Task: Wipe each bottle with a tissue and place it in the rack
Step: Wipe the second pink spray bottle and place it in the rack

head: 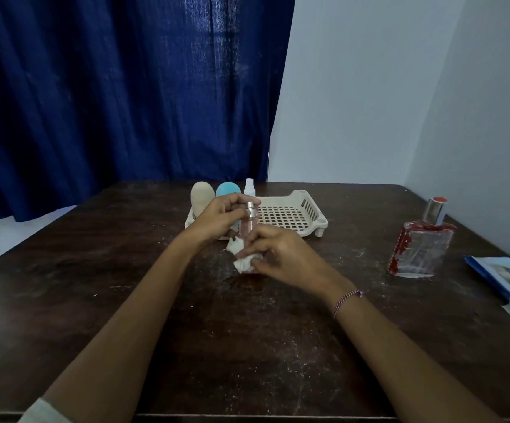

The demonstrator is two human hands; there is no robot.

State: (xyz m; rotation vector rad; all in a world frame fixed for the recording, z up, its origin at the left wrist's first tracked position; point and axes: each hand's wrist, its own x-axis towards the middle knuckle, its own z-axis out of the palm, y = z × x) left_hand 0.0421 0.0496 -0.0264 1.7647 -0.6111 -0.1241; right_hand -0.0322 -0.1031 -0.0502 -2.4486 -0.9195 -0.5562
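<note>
**While left hand (217,218) grips, right hand (281,257) wipes**

Where the dark wooden table (94,285) carries a cream perforated plastic rack (308,206), the left hand grips a slim pink silver-capped spray bottle (249,224) upright just before it; the right hand pinches a crumpled white tissue (243,264) against the bottle's lower part.

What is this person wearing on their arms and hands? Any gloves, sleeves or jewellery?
No gloves: the left hand and the right hand are bare, and both forearms are uncovered. A thin braided thread bracelet in red and white circles the right wrist. At the bottom left, the edge of a pale sleeve shows on the left arm. No watch shows.
</note>
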